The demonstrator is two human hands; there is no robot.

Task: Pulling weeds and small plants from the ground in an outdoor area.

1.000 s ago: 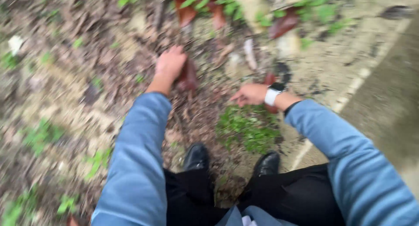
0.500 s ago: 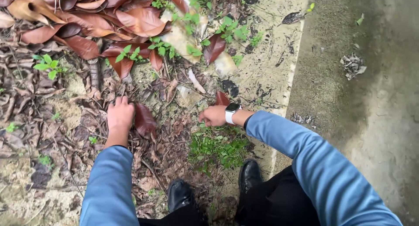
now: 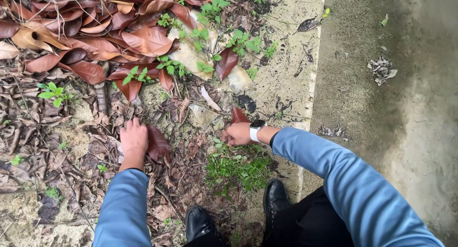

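My left hand [image 3: 133, 139] rests palm down on the leaf litter, fingers spread, right beside a dark red-brown leaf [image 3: 157, 144] that it touches at its edge. My right hand [image 3: 237, 133], with a white-strapped watch [image 3: 256, 128] on the wrist, is curled low over a patch of small green weeds [image 3: 236, 167]; its fingers pinch at the top of the patch. Another red leaf [image 3: 238, 115] lies just behind that hand. Both arms wear blue sleeves.
A heap of large brown and red dry leaves [image 3: 95, 37] covers the upper left. Pale stones [image 3: 188, 51] sit among green seedlings. A concrete kerb edge [image 3: 310, 89] runs down the right, with paved ground [image 3: 391, 108] beyond. My black shoes [image 3: 274, 199] stand below the weeds.
The view has steadied and tilted down slightly. My left hand slid a little down onto the litter beside the red leaf. My right hand dropped closer onto the weed patch.
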